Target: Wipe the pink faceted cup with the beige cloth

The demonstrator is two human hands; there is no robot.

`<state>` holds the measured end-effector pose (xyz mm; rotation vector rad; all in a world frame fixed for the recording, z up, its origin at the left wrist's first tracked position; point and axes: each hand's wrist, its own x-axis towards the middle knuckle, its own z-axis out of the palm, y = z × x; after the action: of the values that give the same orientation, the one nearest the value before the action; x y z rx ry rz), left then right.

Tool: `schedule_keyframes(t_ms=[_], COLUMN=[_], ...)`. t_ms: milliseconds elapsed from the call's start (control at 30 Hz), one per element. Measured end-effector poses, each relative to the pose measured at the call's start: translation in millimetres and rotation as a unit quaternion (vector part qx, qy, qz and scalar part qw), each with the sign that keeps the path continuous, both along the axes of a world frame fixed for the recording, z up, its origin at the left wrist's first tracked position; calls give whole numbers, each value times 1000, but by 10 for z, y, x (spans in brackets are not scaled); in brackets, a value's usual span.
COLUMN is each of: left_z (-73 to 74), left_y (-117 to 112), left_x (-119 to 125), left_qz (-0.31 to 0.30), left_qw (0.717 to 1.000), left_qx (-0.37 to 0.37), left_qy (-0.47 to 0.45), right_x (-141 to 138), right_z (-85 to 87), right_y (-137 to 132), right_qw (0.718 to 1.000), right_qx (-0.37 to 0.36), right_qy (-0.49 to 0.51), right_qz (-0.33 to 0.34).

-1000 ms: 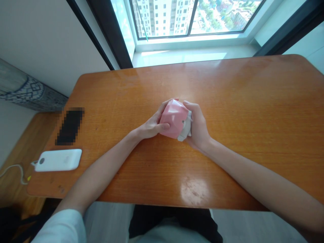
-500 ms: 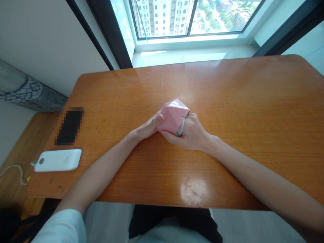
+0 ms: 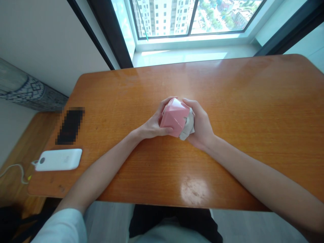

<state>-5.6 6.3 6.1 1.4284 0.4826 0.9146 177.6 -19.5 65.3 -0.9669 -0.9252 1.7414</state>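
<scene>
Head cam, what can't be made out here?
Head view:
- Underside of the pink faceted object: hidden by the left hand and right hand.
- Black rectangular item: pixelated, surface unreadable.
- Marking on the white power bank: too small.
- White cable: far end cut off by left edge.

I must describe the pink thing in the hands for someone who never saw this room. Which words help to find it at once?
Find the orange table below the window. Near its middle, the left hand and right hand hold a pink block with flat angled faces. Unlike the smooth white box nearby, it has crumpled white paper on one side.
</scene>
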Motion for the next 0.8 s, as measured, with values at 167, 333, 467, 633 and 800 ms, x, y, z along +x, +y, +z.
schedule_keyframes(t_ms=[167, 333, 467, 633, 800], left_z=[13, 23, -18, -3, 90], left_y=[-18, -18, -5, -35, -87], left_x=[-57, -72, -70, -18, 64], left_qz=[-22, -33, -29, -23, -23], left_qw=[1000, 999, 999, 1000, 997], left_qx=[-2, 2, -7, 3, -34], left_qy=[0, 8, 12, -17, -65], right_x=[54, 154, 176, 142, 124], right_z=[-101, -191, -266, -106, 136], right_y=[-110, -33, 13, -28, 54], right_qw=[964, 761, 687, 836, 987], right_qx=[206, 513, 561, 419, 127], right_qy=[-161, -392, -458, -354, -95], right_qz=[55, 60, 60, 31, 14])
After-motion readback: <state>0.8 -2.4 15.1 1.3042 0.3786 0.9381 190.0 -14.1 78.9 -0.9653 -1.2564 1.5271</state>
